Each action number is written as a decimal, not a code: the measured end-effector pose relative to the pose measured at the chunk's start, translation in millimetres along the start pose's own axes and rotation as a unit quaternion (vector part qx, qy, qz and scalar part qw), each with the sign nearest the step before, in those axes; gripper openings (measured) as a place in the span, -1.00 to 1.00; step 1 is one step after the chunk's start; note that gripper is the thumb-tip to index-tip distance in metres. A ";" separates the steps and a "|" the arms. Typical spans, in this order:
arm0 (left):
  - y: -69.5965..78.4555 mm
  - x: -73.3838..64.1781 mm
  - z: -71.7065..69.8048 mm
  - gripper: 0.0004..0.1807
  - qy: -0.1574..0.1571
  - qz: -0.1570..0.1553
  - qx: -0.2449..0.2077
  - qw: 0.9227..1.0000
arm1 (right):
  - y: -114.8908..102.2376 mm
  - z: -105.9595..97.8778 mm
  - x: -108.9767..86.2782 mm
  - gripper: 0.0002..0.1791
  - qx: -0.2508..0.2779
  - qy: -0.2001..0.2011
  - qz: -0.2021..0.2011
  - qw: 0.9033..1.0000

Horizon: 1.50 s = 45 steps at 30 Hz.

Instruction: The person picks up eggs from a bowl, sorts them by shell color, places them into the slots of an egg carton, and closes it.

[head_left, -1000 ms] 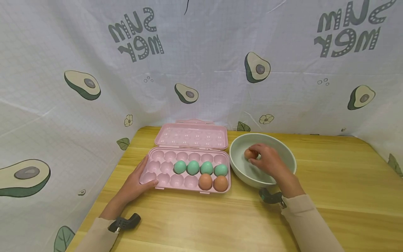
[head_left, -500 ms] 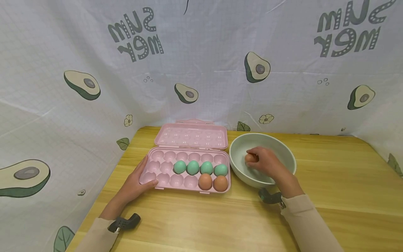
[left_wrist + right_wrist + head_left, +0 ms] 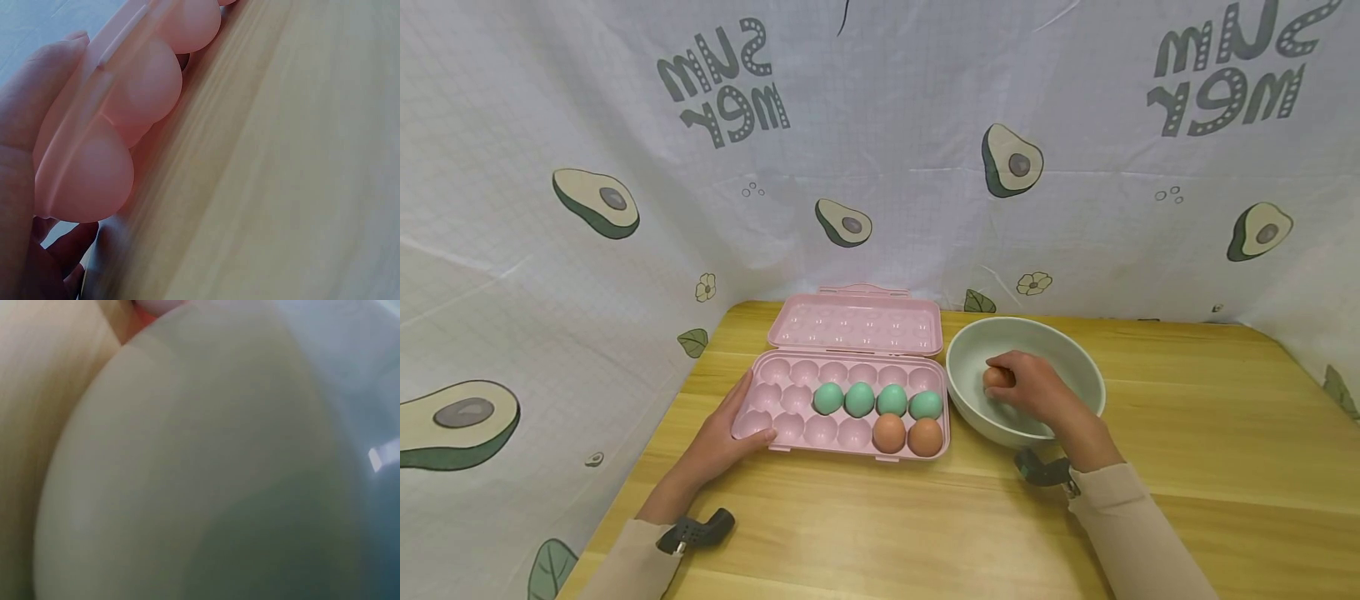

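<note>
In the head view a pink egg carton (image 3: 786, 443) lies with its lid (image 3: 856, 323) folded back. Several green eggs (image 3: 860, 400) fill part of its middle row, and two brown eggs (image 3: 889, 433) sit at the right of the front row. My left hand (image 3: 724, 437) grips the carton's left end, its thumb over the rim; the left wrist view has other fingers (image 3: 74, 247) low by the cups. Inside the pale green bowl (image 3: 962, 400), my right hand (image 3: 1037, 387) pinches a brown egg (image 3: 995, 377), partly covered by the fingers. The right wrist view is mostly bowl wall (image 3: 187, 450).
The bowl stands close against the carton's right side, on a wooden table (image 3: 880, 533). A white curtain (image 3: 910, 208) printed with avocados hangs behind the table and along its left side.
My right hand has moved slightly nearer with the brown egg, its fingers closing further over it, then held nearly still. My left hand and the carton have stayed in place.
</note>
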<state>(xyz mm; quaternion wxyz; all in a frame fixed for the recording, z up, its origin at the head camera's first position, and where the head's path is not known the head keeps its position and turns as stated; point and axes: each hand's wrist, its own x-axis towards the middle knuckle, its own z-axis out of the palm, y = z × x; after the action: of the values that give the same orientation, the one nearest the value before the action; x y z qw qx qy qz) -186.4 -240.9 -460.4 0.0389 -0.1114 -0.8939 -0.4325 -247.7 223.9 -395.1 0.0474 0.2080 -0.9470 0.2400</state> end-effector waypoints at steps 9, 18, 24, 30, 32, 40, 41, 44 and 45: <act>0.6 -0.1 -0.6 0.14 0.001 -0.005 0.004 1.000 | 0.5 -0.1 -0.5 -0.59 -0.009 0.026 -0.023 0.999; 0.2 -0.9 -0.7 0.14 0.000 -0.005 0.004 1.000 | 2.8 -0.2 0.2 -0.57 0.030 0.034 -0.013 0.999; 0.0 -0.3 -0.5 0.15 0.001 -0.007 0.010 1.000 | 2.0 -1.7 0.1 -0.57 0.063 0.039 -0.009 0.997; -0.3 0.0 -0.2 0.15 0.000 -0.012 0.008 1.000 | 0.4 -3.4 -0.8 -0.58 0.086 0.048 -0.008 0.995; -0.3 0.1 0.0 0.15 0.000 -0.012 0.007 1.000 | -0.4 -4.2 -1.1 -0.57 0.094 0.051 -0.008 0.994; -0.2 0.5 0.2 0.15 0.000 -0.012 0.005 1.000 | -4.5 -8.0 -1.0 -0.55 0.111 0.049 -0.009 0.993; -0.2 0.5 0.2 0.15 -0.001 -0.012 0.006 1.000 | -5.2 -8.8 -0.8 -0.54 0.115 0.047 -0.008 0.992; -0.3 0.5 0.2 0.15 0.000 -0.011 0.007 1.000 | -7.8 -10.6 -0.3 -0.53 0.123 0.043 -0.002 0.991; -0.3 0.5 0.2 0.15 0.000 -0.011 0.008 1.000 | -8.6 -11.0 -0.1 -0.53 0.125 0.043 -0.002 0.991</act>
<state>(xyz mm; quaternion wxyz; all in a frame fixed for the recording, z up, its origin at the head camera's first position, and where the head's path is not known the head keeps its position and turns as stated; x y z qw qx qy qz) -187.0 -240.9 -460.7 0.0348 -0.1012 -0.8987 -0.4254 -244.2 222.3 -381.7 0.0619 0.2040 -0.9062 0.3650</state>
